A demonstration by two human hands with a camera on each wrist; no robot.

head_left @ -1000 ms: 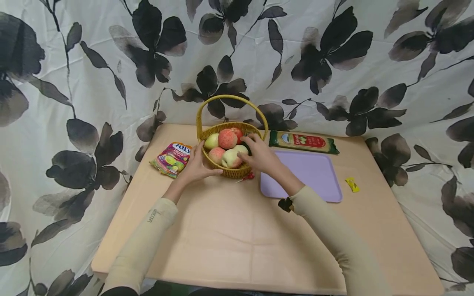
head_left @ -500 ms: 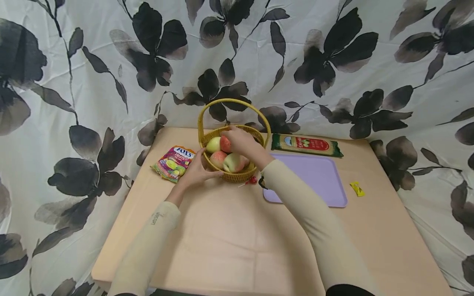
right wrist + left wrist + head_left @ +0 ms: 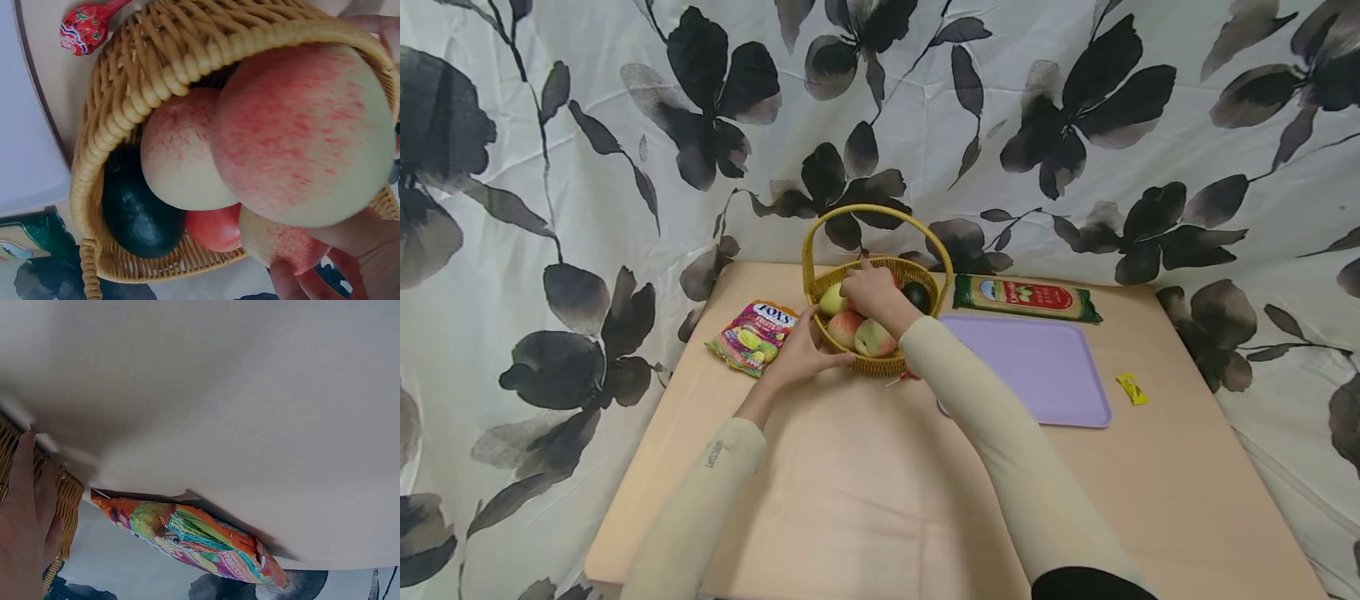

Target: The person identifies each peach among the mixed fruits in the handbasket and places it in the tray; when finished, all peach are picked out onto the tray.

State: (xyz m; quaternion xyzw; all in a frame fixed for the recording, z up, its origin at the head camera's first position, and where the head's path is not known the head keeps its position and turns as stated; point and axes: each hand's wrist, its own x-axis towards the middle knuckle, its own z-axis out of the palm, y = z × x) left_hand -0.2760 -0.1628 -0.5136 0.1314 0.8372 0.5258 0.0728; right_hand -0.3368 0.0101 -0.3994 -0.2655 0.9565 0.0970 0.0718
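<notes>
A yellow wicker basket (image 3: 880,365) with a tall handle holds several fruits. My left hand (image 3: 808,346) rests against its left side, fingers (image 3: 24,469) lying straight along the wicker. My right hand (image 3: 874,292) reaches over the fruit, its fingers round a red-blushed peach (image 3: 275,240) at the basket's far side. Nearer the right wrist camera are a large peach (image 3: 306,131) and another peach (image 3: 187,147). A dark green avocado-like fruit (image 3: 140,206) sits beside a red, tomato-like fruit (image 3: 215,230). A pale yellow-green fruit (image 3: 832,300) shows at the left.
A Fox's candy bag (image 3: 754,336) lies left of the basket. On the right are a lilac tray (image 3: 1037,367), a green-and-red packet (image 3: 1026,297) behind it and a small yellow wrapped candy (image 3: 1132,389). A red-wrapped lollipop (image 3: 84,31) lies before the basket, near the tray.
My right hand has moved left from the avocado-like fruit at the basket's right side to the peach at the back, which it now covers. My left hand stays at the basket.
</notes>
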